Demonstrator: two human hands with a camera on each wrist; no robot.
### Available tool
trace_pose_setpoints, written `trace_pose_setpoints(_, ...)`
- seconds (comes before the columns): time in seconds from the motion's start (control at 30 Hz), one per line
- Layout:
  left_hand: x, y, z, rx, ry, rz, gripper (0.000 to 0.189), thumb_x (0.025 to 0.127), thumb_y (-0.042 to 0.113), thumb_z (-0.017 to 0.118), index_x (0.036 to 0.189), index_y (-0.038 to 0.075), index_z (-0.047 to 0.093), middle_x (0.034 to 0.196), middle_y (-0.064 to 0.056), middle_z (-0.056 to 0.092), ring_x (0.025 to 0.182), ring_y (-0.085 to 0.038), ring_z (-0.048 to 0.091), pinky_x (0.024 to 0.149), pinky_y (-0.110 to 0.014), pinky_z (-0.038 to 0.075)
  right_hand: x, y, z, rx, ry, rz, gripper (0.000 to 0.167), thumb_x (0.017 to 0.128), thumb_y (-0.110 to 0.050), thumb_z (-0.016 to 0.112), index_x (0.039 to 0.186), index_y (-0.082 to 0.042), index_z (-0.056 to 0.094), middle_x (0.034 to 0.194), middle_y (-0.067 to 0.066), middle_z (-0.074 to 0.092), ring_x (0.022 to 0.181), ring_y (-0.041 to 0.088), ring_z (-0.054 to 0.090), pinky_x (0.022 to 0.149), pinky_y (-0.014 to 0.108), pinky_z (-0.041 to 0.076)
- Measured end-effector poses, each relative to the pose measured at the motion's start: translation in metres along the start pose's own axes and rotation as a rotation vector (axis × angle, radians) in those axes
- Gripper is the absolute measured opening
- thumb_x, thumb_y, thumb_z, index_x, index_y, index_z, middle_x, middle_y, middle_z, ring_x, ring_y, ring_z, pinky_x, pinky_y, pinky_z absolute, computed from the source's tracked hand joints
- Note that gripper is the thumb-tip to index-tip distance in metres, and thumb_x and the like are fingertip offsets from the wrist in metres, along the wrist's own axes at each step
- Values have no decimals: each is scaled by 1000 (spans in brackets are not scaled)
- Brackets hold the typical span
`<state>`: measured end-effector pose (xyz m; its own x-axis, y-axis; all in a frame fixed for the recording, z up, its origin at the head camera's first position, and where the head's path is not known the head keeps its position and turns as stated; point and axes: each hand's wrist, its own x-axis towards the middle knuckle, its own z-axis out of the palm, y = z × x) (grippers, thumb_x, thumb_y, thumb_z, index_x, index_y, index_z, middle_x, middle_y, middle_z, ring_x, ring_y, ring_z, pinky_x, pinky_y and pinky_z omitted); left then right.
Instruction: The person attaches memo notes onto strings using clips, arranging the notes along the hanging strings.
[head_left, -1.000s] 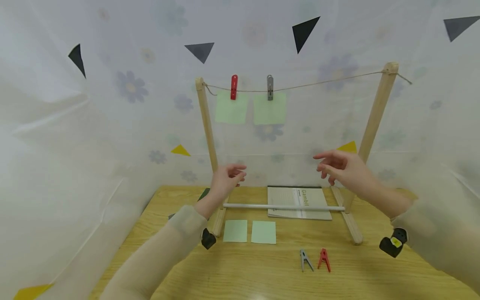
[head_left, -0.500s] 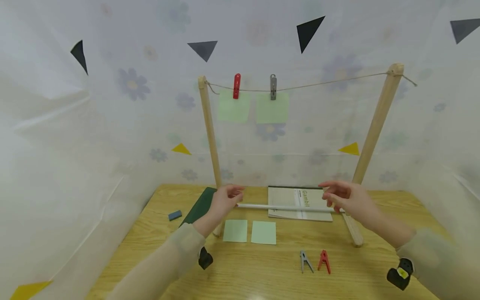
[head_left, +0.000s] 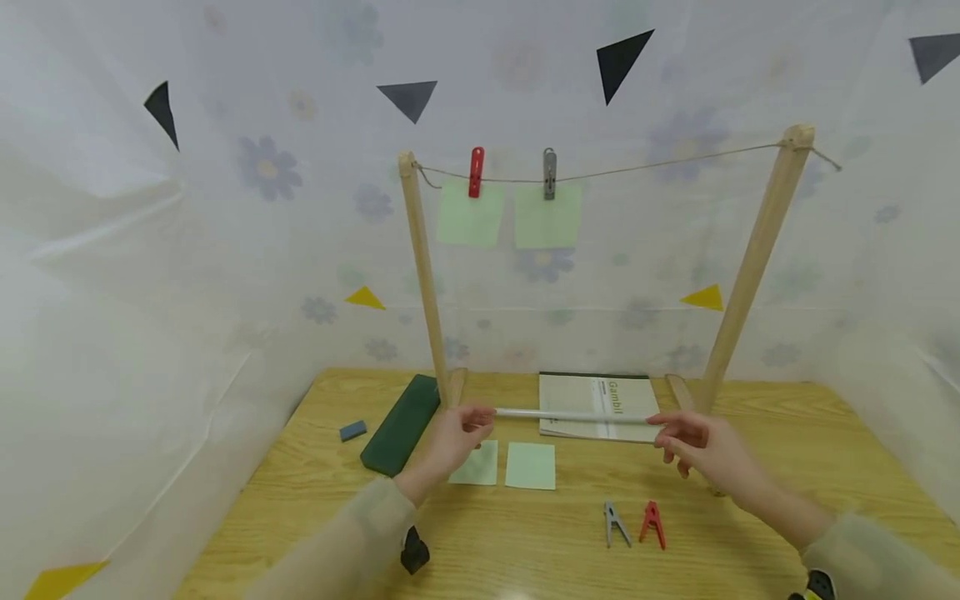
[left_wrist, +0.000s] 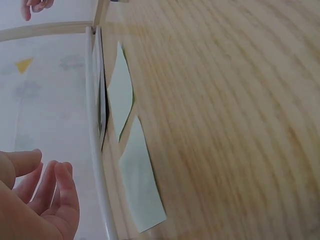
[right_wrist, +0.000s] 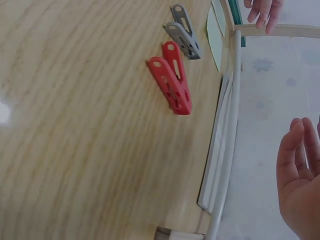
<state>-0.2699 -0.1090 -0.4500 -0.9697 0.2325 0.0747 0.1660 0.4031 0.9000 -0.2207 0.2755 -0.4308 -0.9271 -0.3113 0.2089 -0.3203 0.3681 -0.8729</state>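
Observation:
A wooden rack (head_left: 422, 275) stands at the back of the table, with a string between its posts. A red peg (head_left: 476, 171) and a grey peg (head_left: 550, 173) each hold a green note (head_left: 470, 218) on that string. Two more green notes (head_left: 530, 465) (left_wrist: 142, 185) lie flat on the table. My left hand (head_left: 457, 433) hovers over the left one, fingers (left_wrist: 45, 187) relaxed and holding nothing. My right hand (head_left: 697, 442) (right_wrist: 300, 180) hangs empty by the right end of the rack's white rod (head_left: 570, 414). A loose grey peg (head_left: 615, 525) (right_wrist: 182, 30) and red peg (head_left: 652, 523) (right_wrist: 170, 82) lie in front of it.
A booklet (head_left: 600, 398) lies under the white rod. A dark green case (head_left: 401, 423) and a small blue eraser (head_left: 353, 430) sit at the left of the wooden table (head_left: 525, 550). White flowered cloth encloses the table on three sides.
Both hands have come down from mid-height in front of the rack to just above the table, the left toward the flat notes, the right toward the rod's right end.

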Motion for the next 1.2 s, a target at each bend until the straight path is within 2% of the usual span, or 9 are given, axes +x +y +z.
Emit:
trace_pose_setpoints(0.13, -2, -10, 7, 43, 32, 5, 26, 95, 7, 66, 119, -2, 68, 104, -16, 71, 87, -24, 68, 66, -28, 57, -9, 14, 5, 18, 1, -15, 27, 97, -7, 62, 123, 0, 63, 84, -9, 68, 67, 17, 63, 50, 34, 53)
trace_pose_setpoints(0.3, -6, -21, 13, 59, 40, 29, 27, 90, 3, 69, 117, -4, 68, 104, -19, 72, 89, -30, 70, 67, -25, 56, -18, 32, 10, 39, -51, -60, 26, 97, -4, 60, 121, -11, 66, 84, -6, 68, 67, 16, 64, 48, 34, 53)
trace_pose_setpoints(0.43, -7, -27, 21, 22, 14, 53, 28, 89, 1, 69, 116, -6, 67, 107, -23, 70, 92, -35, 69, 74, -28, 57, -26, 45, 13, 66, -110, -103, 27, 97, 1, 57, 123, -5, 64, 88, -3, 68, 68, 14, 63, 47, 33, 52)
trace_pose_setpoints(0.57, -7, -30, 28, -16, -15, 55, 29, 89, 0, 69, 118, -6, 66, 108, -24, 70, 92, -35, 68, 78, -31, 58, -33, 56, 17, 72, -139, -85, 26, 97, 0, 59, 123, 2, 62, 93, -5, 68, 71, 10, 63, 46, 33, 53)
trace_pose_setpoints(0.73, -6, -31, 33, 26, -10, 21, 34, 85, 3, 75, 118, -1, 68, 109, -19, 70, 89, -30, 68, 72, -28, 58, -39, 63, 23, 52, -169, -96, 29, 94, -1, 63, 122, 8, 60, 97, -7, 67, 77, 4, 62, 47, 30, 52)
trace_pose_setpoints(0.93, -4, -32, 34, 83, -15, -22, 37, 84, 5, 78, 120, 6, 69, 113, -13, 69, 85, -21, 67, 65, -25, 55, -43, 65, 25, 60, -194, -58, 35, 91, -4, 69, 122, 10, 60, 104, -10, 67, 82, -1, 61, 52, 28, 53)
trace_pose_setpoints(1.07, -3, -32, 36, 100, -21, -47, 38, 84, 6, 78, 121, 9, 69, 117, -12, 68, 84, -18, 64, 63, -26, 53, -44, 69, 25, 50, -211, -128, 37, 88, -2, 72, 122, 7, 61, 110, -6, 67, 80, 2, 60, 55, 26, 52)
trace_pose_setpoints(1.2, 0, -33, 38, 118, -11, -66, 37, 84, 6, 78, 120, 10, 70, 118, -10, 68, 81, -15, 62, 63, -26, 52, -44, 72, 28, -1, -208, -195, 40, 83, -4, 77, 121, -2, 65, 109, 1, 64, 75, 7, 59, 56, 24, 50)
